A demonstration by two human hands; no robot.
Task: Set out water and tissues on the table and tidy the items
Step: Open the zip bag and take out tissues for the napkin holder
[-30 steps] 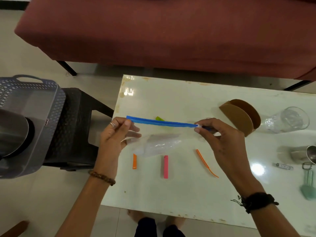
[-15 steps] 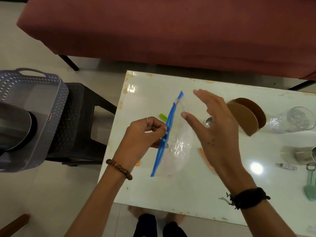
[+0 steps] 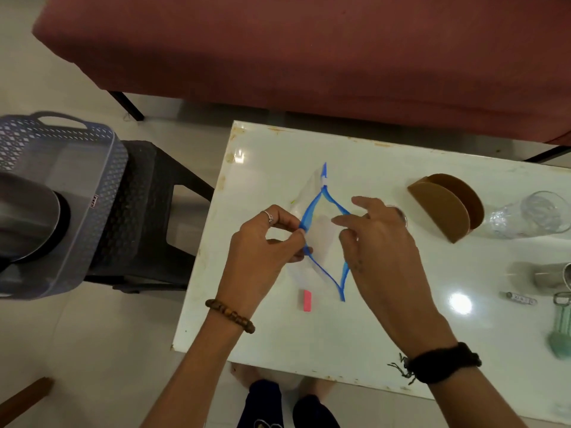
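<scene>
Pinching one zip bag (image 3: 321,230) mouth apart: left hand (image 3: 265,242), right hand (image 3: 380,242); one pink stick (image 3: 306,300).

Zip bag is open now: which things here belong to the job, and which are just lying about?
In play: zip bag, held by left hand and right hand; pink stick.
Lying about: brown holder, glass, grey basket, steel cup.

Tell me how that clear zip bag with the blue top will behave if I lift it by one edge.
The zip bag is probably floppy: its blue rim bows into a wide mouth between the left hand and right hand. It looks thin and see-through, so likely very light. Held by one edge it would likely sag shut.
</scene>
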